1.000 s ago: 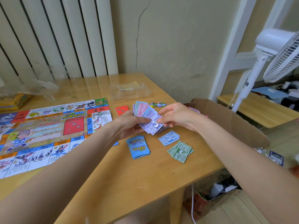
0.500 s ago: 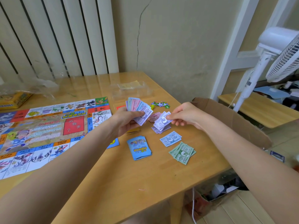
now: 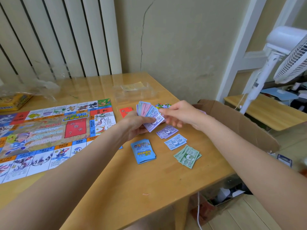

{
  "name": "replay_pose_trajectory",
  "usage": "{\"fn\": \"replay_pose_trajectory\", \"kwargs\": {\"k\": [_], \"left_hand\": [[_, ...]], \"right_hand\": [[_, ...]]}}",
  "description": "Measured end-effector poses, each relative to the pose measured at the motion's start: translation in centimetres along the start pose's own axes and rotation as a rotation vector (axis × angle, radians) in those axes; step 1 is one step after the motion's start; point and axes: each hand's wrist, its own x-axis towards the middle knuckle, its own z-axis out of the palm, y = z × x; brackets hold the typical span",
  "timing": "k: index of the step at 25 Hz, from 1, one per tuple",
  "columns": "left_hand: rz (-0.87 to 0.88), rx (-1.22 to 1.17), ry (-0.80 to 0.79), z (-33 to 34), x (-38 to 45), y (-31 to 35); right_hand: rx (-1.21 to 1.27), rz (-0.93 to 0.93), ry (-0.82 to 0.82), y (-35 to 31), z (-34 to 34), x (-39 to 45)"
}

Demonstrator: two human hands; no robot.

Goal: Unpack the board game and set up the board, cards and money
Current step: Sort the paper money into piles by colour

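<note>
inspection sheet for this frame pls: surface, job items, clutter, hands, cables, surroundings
Surface: wooden table, small scrap near its front edge.
Job's things: game board laid flat at left; blue card deck; red card; purple notes, blue notes and green notes in separate piles.
Clutter: clear plastic tray, yellow game box under plastic wrap, colourful small pieces.
Hands: left hand holds a fan of notes; right hand at the fan, grip unclear.
Cables: white cable hanging below the table.
Surroundings: cardboard box, white fan, second table, cracked wall.
</note>
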Motion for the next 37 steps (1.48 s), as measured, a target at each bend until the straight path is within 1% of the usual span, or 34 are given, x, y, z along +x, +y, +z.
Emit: {"fn": "replay_pose_trajectory", "kwargs": {"k": [1,2,5,8,10,11,12,13,14,15,16,18,20,23,24,26,28,30,33,37], "left_hand": [[0.001,-0.006,-0.015,0.3,-0.1,0.1],[-0.001,-0.018,-0.025,0.6,-0.2,0.1],[0.001,-0.119,-0.001,0.4,-0.5,0.4],[0.004,-0.218,0.029,-0.8,-0.8,0.7],[-0.015,-0.197,0.024,-1.3,-1.1,0.6],[-0.026,-0.17,0.011,-1.4,-1.1,0.5],[-0.037,-0.139,-0.005,-1.4,-1.2,0.5],[-0.047,-0.105,-0.023,-1.2,-1.1,0.4],[-0.057,-0.067,-0.043,-1.0,-1.1,0.4],[-0.064,-0.034,-0.066,-0.8,-1.1,0.4],[-0.068,-0.012,-0.089,-0.6,-1.1,0.3],[-0.062,0.008,-0.135,-0.2,-1.1,0.3],[-0.051,0.005,-0.198,-0.1,-1.2,0.4],[-0.079,-0.128,-0.336,-0.8,-1.4,0.7],[-0.089,-0.173,-0.35,-0.9,-1.5,0.6],[-0.073,-0.179,-0.299,-1.0,-1.4,0.6],[-0.034,-0.104,-0.192,-1.0,-1.2,0.5],[-0.006,-0.029,-0.127,-1.0,-0.9,0.6],[-0.026,-0.001,-0.137,-0.8,-1.1,0.6],[-0.046,-0.04,-0.15,-0.5,-1.8,0.4]], "right_hand": [[0.095,-0.015,-0.03,-0.3,0.3,-0.1],[0.135,-0.024,-0.033,-0.5,0.4,-0.1],[0.126,-0.007,0.006,0.0,0.4,0.2],[-0.054,0.075,0.047,1.2,0.2,0.2],[-0.287,0.1,0.026,2.1,0.2,-0.1],[-0.391,0.097,0.034,2.3,0.3,-0.1],[-0.436,0.09,0.077,2.2,0.2,0.0],[-0.393,0.076,0.126,2.0,0.1,0.1],[-0.258,0.056,0.154,1.5,-0.1,0.1],[-0.07,0.02,0.132,0.9,-0.3,0.2],[0.078,-0.012,0.069,0.2,-0.2,0.1],[0.202,-0.051,-0.056,-0.7,0.0,-0.2],[0.22,-0.065,-0.105,-0.8,0.3,-0.2],[0.255,-0.061,-0.071,-0.4,0.2,0.2],[0.249,-0.058,-0.059,-0.3,0.1,0.2],[0.241,-0.055,-0.051,-0.2,0.1,0.2],[0.249,-0.046,-0.044,-0.3,0.3,0.2],[0.234,-0.05,-0.039,-0.4,0.3,0.1],[0.126,-0.047,-0.074,-0.4,0.0,-0.3],[0.034,0.014,-0.145,0.2,-1.0,-1.4]]}}
